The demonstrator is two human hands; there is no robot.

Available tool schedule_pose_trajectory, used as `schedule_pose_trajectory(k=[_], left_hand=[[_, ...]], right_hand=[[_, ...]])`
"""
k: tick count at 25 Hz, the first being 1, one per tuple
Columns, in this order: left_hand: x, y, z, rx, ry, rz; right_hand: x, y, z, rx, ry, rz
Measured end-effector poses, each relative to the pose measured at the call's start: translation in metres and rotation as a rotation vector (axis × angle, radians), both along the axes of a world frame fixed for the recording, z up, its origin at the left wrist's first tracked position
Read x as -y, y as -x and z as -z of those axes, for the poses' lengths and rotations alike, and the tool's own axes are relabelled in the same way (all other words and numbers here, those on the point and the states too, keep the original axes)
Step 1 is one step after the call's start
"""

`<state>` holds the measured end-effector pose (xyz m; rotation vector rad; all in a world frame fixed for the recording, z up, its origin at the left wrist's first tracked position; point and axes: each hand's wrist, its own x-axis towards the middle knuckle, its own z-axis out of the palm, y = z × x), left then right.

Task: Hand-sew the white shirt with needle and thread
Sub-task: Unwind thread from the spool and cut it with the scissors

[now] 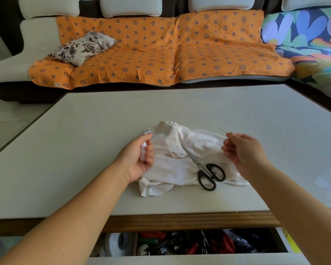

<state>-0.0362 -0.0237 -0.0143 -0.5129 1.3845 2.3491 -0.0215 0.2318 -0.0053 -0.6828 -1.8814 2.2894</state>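
While one shirt (pixel 172 165) lies gripped — one needle (pixel 222 130) tilts.

I'm at a pale grey table (pixel 84 121) with a wood front edge, and the drawer (pixel 180 243) below it is open and full of clutter. Past it there's a cream sofa (pixel 36 29) under an orange quilted cover (pixel 161 54) with blue stars. There's a floral cushion (pixel 82 47) on its left end and a bright leaf-print throw (pixel 304 39) on the right. Soft, even light, pale floor (pixel 8 115).
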Motion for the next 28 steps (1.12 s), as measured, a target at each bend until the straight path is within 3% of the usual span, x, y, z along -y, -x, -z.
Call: schedule_pose_trajectory(k=[10, 13, 15, 16, 18, 19, 21, 28], left_hand=[[-0.002, -0.012, -0.005, -0.041, 0.133, 0.136], [-0.005, -0.015, -0.007, -0.051, 0.146, 0.166], [-0.009, -0.019, -0.010, -0.065, 0.139, 0.209], [-0.011, -0.021, -0.012, -0.073, 0.131, 0.234], [-0.016, -0.024, -0.014, -0.089, 0.108, 0.275], [-0.018, -0.025, -0.015, -0.093, 0.092, 0.287], [-0.019, -0.026, -0.015, -0.093, 0.059, 0.289], [-0.010, -0.020, -0.012, -0.043, -0.003, 0.150]], right_hand=[[0.003, 0.007, 0.011, 0.192, -1.065, -0.175], [0.010, -0.003, -0.004, -0.030, -1.239, -0.036], [0.027, -0.016, -0.016, -0.330, -1.115, -0.077], [0.041, -0.025, -0.019, -0.378, -0.928, -0.255], [0.068, -0.044, -0.017, -0.242, -0.534, -0.691], [0.075, -0.047, -0.010, -0.172, -0.457, -0.799], [0.077, -0.044, 0.002, -0.162, -0.560, -0.795], [0.045, -0.023, -0.003, -0.212, -1.057, -0.474]])
